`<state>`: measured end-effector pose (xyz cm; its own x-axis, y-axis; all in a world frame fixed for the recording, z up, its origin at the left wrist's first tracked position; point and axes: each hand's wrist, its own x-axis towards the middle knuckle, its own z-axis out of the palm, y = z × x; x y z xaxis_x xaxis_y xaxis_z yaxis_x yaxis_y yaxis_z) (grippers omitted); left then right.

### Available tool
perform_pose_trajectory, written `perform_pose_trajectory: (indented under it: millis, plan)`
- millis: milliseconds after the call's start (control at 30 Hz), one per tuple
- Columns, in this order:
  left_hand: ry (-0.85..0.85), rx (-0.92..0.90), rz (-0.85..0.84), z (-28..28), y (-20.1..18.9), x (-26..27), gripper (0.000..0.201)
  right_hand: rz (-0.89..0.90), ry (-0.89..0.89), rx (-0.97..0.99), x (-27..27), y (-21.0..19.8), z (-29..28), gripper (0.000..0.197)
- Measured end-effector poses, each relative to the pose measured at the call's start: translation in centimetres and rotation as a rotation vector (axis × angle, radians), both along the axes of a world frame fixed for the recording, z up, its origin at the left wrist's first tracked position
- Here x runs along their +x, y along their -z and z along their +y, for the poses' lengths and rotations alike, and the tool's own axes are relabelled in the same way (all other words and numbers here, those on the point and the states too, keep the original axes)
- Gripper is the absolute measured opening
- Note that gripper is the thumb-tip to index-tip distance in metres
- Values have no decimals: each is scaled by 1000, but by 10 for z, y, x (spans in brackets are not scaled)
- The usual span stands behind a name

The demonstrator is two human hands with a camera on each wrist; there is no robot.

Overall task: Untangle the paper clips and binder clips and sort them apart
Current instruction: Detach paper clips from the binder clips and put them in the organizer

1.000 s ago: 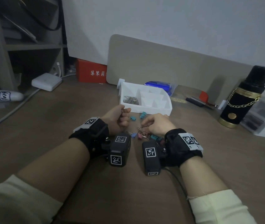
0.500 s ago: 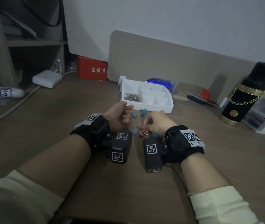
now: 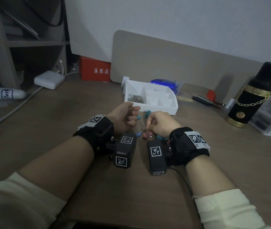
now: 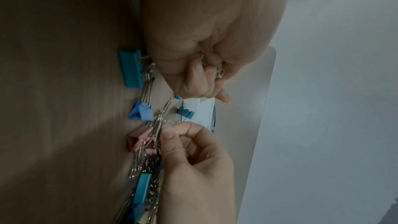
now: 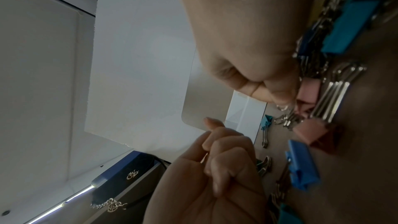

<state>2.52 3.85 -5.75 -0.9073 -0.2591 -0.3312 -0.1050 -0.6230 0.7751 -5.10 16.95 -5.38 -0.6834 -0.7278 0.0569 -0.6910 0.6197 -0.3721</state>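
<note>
Left hand (image 3: 123, 119): fingers curled into a loose fist, thumb on top, gripping paper clips (image 4: 217, 70) whose silver wire shows between the fingers in the left wrist view. The hand sits just in front of the white tray.

Right hand (image 3: 162, 123): fingers curled, thumb and forefinger pinching a silver wire (image 4: 160, 122) at the top of the tangle; whether that wire is a paper clip or a binder clip handle cannot be told.

Tangle (image 3: 148, 133): binder clips and silver wire bunched together on the bench (image 3: 48, 129), between the two hands and partly under the right one. Pink binder clips (image 5: 310, 125) lie at its middle, a blue binder clip (image 5: 301, 166) on the side toward the left hand, and teal binder clips (image 5: 349, 26) close under the right wrist.

Loose clips: two small teal binder clips (image 3: 147, 113), apart from the tangle, on the bench just in front of the tray.

White tray (image 3: 157, 108): divided into compartments, standing on the bench beyond the hands. Its left compartment holds a heap of silver paper clips (image 3: 135, 98).

Other items on the bench: black flask with gold chain (image 3: 253, 95) at far right, blue pouch (image 3: 164, 84) behind the tray, red box (image 3: 95, 70) against the wall, white power adapter (image 3: 48, 79) at left.
</note>
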Motion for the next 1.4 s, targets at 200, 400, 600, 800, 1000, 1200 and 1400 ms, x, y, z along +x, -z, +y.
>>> perform_pose_trajectory:
  millis: [200,400,600,800,1000,1200,1400]
  plan:
    - [51,-62,1,5,-3,2,37,-34,89,-427,-2,3,-3,12]
    - [192,-58,-34,7,-1,3,43,-87,-8,-738,9,-3,-9,15]
    - [356,-135,-20,10,-1,4,36,-275,-157,-781,20,-1,-15,14]
    - [220,-35,0,7,-2,4,33,-202,-131,-730,17,2,-15,13]
    - [39,54,2,-4,4,-2,34,-125,-22,-723,14,1,-14,18]
    - [-112,76,-3,-14,8,-4,36,-57,161,-163,-7,12,-6,29]
    - [-100,108,6,-14,10,-5,31,-113,140,-64,0,3,-3,18]
